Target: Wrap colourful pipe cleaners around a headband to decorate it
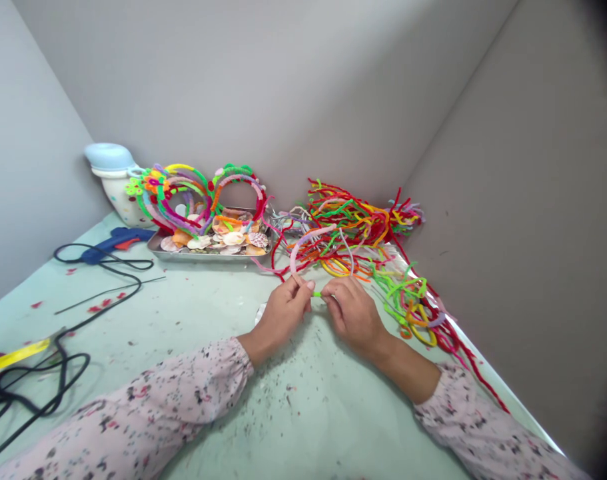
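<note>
A thin headband [303,245] arches up above my hands, its left part wrapped in fuzzy lilac and pink, its right part bare grey. My left hand [282,312] is closed around the wrapped end. Between my fingertips shows a short piece of bright green pipe cleaner [317,294]. The fingers of my right hand [354,312] pinch the green piece's right side. The bare end of the headband passes behind that hand, and I cannot tell whether it touches. Behind my left wrist, a small whitish thing [260,312] is partly hidden.
Beyond my hands stands a metal tray [208,255] of seashells with finished colourful headbands [183,175] on it. Loose pipe cleaners [353,220] heap at the back right. A blue glue gun [108,245], a black cord [76,327] and a white container [118,193] are leftward. Walls enclose the table.
</note>
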`<state>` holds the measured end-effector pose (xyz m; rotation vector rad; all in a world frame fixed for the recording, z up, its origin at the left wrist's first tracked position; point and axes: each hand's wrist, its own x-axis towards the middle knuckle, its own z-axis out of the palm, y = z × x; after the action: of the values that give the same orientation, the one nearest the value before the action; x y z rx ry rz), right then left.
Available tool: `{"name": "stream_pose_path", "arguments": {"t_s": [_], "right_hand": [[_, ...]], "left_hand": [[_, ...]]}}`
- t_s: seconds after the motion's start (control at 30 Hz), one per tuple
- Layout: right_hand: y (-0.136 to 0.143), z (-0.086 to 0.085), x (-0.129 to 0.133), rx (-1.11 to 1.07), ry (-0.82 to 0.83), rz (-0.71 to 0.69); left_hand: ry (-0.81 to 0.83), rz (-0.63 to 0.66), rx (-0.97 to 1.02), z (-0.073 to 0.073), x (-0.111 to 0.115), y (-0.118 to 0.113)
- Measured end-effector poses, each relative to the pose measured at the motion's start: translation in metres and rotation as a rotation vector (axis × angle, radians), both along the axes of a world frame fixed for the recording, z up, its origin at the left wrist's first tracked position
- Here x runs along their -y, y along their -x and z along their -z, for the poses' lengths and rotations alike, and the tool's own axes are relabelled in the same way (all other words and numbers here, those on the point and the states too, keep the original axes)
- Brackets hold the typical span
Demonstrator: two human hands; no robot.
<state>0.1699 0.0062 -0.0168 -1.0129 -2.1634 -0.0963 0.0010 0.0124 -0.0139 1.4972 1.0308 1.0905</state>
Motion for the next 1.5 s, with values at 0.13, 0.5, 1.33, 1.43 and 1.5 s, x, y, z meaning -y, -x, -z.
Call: {"name": "stream_pose_path", "arguments": {"t_s": [0.13, 0.5, 1.33, 1.43, 1.5], "right_hand": [[0.0004, -0.0002, 0.0006, -0.015, -0.004, -0.026], [0.0013, 0.0004, -0.0007, -0.005, 0.002, -0.017], [0.0017, 0.0012, -0.0009, -0.036, 0.013, -0.006], [0.0019, 0.0004, 0.0001, -0.043, 0.007, -0.005], [0.0022, 0.0005, 0.0005, -0.035, 0.013, 0.000]], "left_hand": [[0.022, -0.006, 0.010, 0.0031, -0.0022, -0.0002], [0.000, -0.007, -0.015, 0.0002, 0.0008, -0.0015], [-0.004, -0.017, -0.016, 0.0007, -0.0007, -0.0027], [-0.007, -0.009, 0.014, 0.0005, -0.0013, -0.0031], [-0.009, -0.008, 0.011, 0.0007, -0.0014, -0.0032]]}}
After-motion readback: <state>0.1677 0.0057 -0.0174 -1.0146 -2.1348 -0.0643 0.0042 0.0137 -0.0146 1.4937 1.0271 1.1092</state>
